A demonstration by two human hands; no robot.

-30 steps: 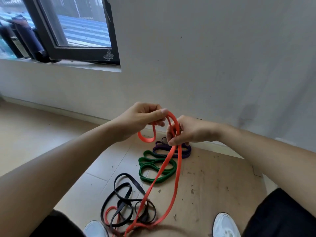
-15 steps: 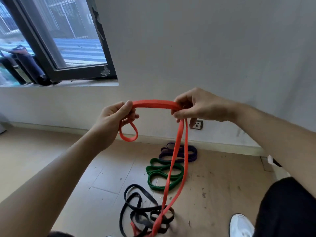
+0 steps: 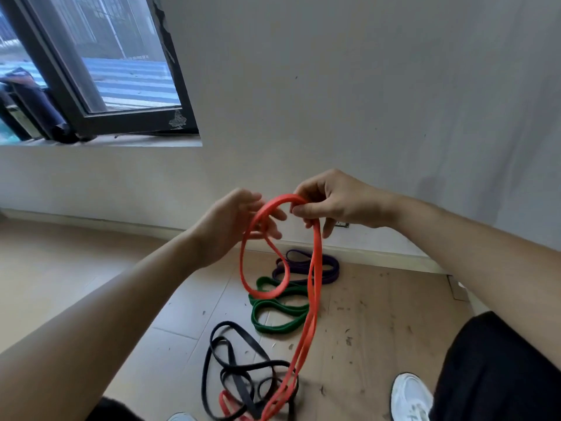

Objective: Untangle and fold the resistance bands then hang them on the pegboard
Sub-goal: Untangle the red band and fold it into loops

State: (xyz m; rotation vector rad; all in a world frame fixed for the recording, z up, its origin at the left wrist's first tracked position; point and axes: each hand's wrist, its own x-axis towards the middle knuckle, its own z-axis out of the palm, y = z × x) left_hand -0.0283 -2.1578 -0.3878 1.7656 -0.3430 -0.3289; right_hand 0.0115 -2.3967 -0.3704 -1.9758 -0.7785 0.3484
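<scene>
The step in hand looks like freeing the orange band (image 3: pixel 315 268) from the black band (image 3: pixel 239 387) and starting its fold. The right hand (image 3: pixel 337 202) pinches the top of the arc. The left hand (image 3: pixel 230 226) has loose, fairly straight fingers in a small hanging loop; whether it grips cannot be told. To do it well, the person should probably lift slowly, let the twists fall out, and shake the low end free rather than yank. The orange band is flat and thin. Its two long strands drop to the near floor (image 3: pixel 379 314), where its end lies knotted in the black band. The green band (image 3: pixel 273 328) and purple band (image 3: pixel 328 279) lie farther off, by the wall.
</scene>
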